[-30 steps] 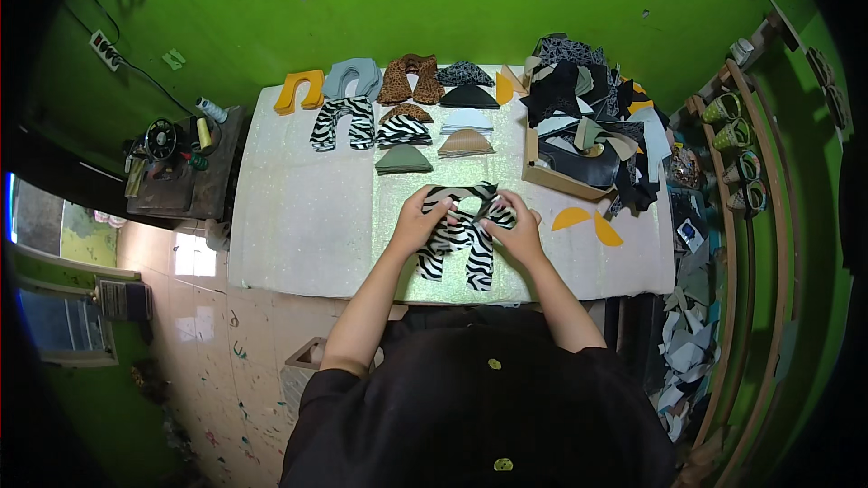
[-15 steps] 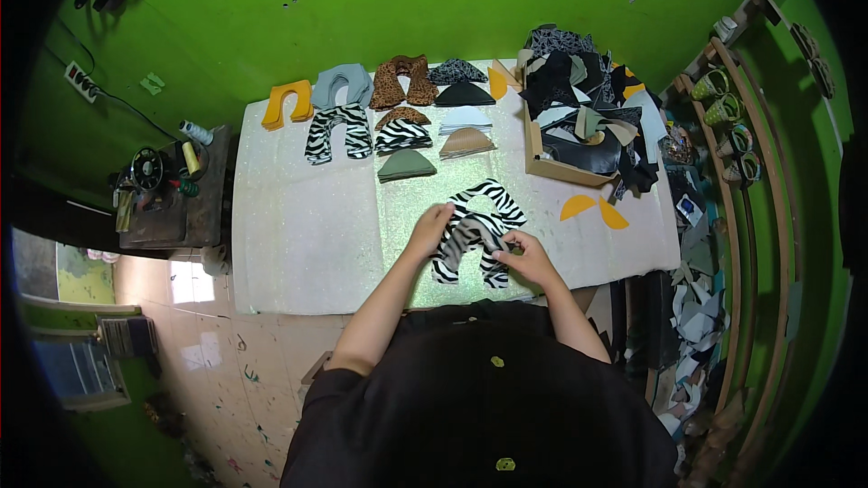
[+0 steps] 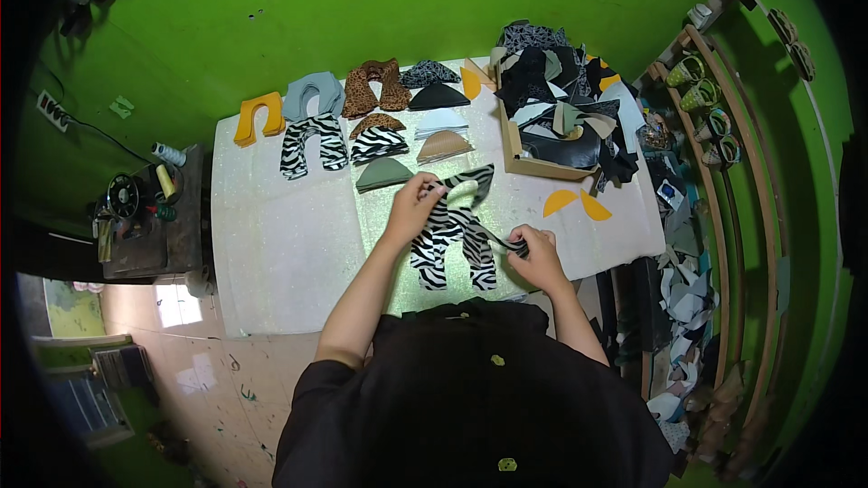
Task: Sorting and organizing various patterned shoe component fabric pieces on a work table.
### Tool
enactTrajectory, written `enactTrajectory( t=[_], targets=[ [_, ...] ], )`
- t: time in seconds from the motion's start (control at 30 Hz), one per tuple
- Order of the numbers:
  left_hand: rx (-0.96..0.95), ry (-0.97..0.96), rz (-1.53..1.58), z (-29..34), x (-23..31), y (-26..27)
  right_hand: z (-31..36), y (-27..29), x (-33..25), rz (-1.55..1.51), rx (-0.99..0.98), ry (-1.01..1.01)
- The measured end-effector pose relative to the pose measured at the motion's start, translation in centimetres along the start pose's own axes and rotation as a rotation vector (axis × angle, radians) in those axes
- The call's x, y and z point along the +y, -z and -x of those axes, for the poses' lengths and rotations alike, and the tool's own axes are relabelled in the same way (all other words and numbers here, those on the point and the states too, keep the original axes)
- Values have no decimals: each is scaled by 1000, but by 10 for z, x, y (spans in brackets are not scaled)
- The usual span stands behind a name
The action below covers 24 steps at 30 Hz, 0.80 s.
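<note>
Near the table's front edge, my left hand [image 3: 414, 211] is closed on the upper left of a zebra-print U-shaped piece [image 3: 475, 183]. My right hand [image 3: 538, 258] pinches the end of one arm of that piece, which is lifted and twisted so part of its underside shows. Beneath it lies another zebra-print U-shaped piece [image 3: 429, 267], flat with both arms toward me; whether it is one layer or several I cannot tell. A green stack of half-round pieces [image 3: 383, 174] lies just beyond my left hand.
At the back of the table [image 3: 280, 262] stand stacks of U-shaped and half-round pieces, including a yellow stack [image 3: 259, 119]. A cardboard box [image 3: 542, 166] overflows with scraps at the right, with yellow half-round pieces [image 3: 561, 202] before it. A sewing machine [image 3: 125, 197] is at left, a wooden rack [image 3: 723, 208] at right.
The upper zebra piece has been pulled and twisted, its right arm drawn out to the right by my right hand. My left hand has moved up over its top left. The whole view has shifted slightly.
</note>
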State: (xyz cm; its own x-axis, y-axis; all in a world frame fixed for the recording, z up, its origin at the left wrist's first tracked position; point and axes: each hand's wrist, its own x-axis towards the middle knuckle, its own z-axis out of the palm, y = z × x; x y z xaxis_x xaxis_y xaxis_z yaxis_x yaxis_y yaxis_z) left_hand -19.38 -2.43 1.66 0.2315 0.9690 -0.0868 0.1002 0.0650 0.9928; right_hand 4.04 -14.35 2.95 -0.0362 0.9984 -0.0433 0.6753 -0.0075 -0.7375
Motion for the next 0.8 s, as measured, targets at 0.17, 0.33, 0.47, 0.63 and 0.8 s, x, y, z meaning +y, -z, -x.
enactTrajectory(
  t=[0.17, 0.33, 0.47, 0.63, 0.8],
  targets=[
    [232, -259, 127, 26, 41, 51, -12, -10, -28, 21, -23, 211],
    [452, -329, 252, 56, 58, 95, -32, -29, -41, -360, -110, 154],
    [537, -291, 302, 66, 50, 103, -61, -57, -31, -139, -103, 1],
    [357, 60, 452, 66, 8, 72, -74, -66, -23, -140, 134, 55],
    [135, 194, 416, 51, 2, 24, -81, -55, -29, -838, -274, -104]
  ],
)
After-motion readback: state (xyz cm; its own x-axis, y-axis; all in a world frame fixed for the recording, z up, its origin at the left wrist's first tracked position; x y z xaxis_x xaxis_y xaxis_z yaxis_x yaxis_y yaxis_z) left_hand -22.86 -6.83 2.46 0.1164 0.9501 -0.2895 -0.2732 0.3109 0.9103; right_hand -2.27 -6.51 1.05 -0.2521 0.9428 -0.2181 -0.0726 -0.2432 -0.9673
